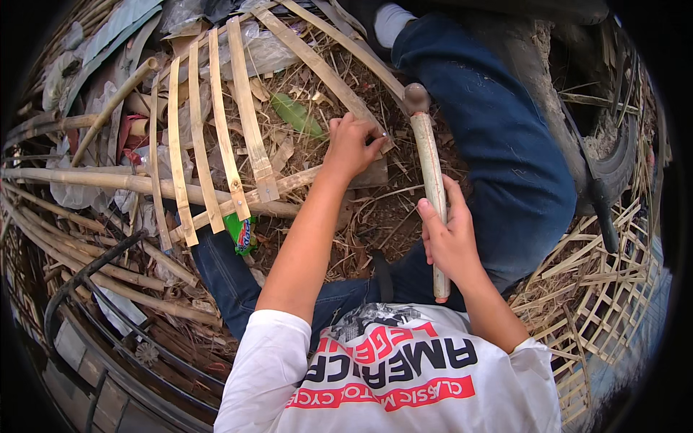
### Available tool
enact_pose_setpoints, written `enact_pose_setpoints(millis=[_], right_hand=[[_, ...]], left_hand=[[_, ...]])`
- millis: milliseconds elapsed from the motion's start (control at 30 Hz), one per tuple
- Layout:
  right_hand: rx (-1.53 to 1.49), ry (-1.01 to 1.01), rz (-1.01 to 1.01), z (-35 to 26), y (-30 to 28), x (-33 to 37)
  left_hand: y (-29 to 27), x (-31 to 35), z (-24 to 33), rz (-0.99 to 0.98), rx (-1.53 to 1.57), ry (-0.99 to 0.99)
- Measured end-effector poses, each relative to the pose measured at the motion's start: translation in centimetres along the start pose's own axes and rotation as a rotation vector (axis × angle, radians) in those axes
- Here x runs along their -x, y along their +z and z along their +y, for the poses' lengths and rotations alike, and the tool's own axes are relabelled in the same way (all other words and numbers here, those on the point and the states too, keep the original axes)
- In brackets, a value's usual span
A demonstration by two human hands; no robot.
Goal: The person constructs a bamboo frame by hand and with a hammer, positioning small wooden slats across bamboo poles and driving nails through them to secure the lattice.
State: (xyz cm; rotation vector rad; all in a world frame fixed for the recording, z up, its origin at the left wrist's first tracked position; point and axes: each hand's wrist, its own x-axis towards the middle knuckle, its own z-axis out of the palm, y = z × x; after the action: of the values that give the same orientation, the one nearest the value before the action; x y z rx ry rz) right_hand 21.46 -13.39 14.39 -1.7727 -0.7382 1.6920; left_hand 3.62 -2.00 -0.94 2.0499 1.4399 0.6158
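Note:
My right hand is wrapped round the lower part of a hammer's pale wooden handle. The hammer's rounded metal head points away from me, beside the end of a bamboo slat. At that slat's near end, my left hand is closed in a pinch on a small shiny nail, of which only a bright tip shows. Several more thin slats fan out on the left, their near ends lying across a bamboo crosspiece. Small nail heads show on some of these ends.
My jean-clad legs bend around the work. A green wrapper and a green leaf lie among straw. Bamboo poles and a black metal frame crowd the left. Woven bamboo strips lie at right.

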Motion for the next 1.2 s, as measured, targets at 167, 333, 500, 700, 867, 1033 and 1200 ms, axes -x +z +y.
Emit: enact_pose_setpoints(millis=[167, 333, 500, 700, 867, 1033, 1200], right_hand=[[-0.091, 0.104, -0.099, 1.2, 0.1, -1.2], [-0.107, 0.106, -0.105, 1.4, 0.9, -1.8], [-0.128, 0.155, -0.13, 2.1, 1.6, -2.2], [-0.17, 0.158, -0.136, 2.4, 1.3, -2.2], [-0.102, 0.158, -0.155, 2.4, 1.5, -2.1], [-0.117, 0.131, -0.175, 2.6, 1.3, -2.2], [-0.163, 0.139, -0.151, 2.5, 1.2, -2.1]], left_hand=[[0.1, 0.0, -0.1, -0.007, 0.01, 0.022], [-0.2, -0.2, 0.3, -0.041, -0.007, -0.008], [0.0, 0.0, 0.0, -0.012, -0.013, 0.013], [0.0, -0.1, 0.0, -0.019, -0.003, 0.006], [0.1, 0.1, -0.3, -0.014, -0.004, 0.0], [0.1, 0.1, 0.0, 0.004, 0.002, -0.022], [-0.1, 0.1, 0.0, -0.06, -0.05, -0.067]])
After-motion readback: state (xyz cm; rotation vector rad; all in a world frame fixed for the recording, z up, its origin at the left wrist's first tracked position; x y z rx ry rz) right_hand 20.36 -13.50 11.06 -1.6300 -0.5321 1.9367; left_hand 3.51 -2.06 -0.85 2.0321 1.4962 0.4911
